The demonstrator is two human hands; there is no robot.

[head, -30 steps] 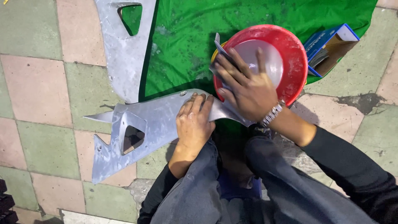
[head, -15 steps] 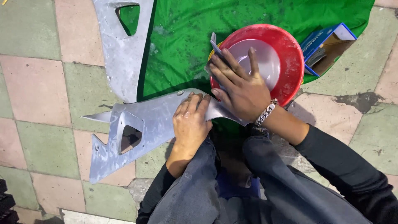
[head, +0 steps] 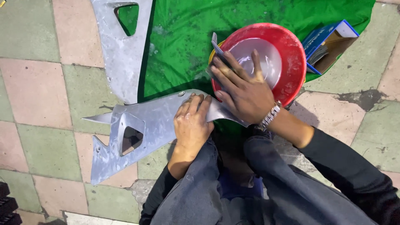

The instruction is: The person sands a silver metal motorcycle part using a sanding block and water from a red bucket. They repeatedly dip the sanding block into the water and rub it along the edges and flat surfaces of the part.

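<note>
While the left hand (head: 191, 125) pressed flat, fingers spread, on the grey angular plastic panel (head: 141, 129) lying over the tiled floor (head: 37, 91), the right hand (head: 241, 89) pinched a dark sanding sheet (head: 217, 49). Beyond it stood a red water-filled basin (head: 291, 46) on green cloth (head: 183, 37).

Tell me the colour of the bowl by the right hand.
Red bowl, with pale liquid inside; head view.
</note>
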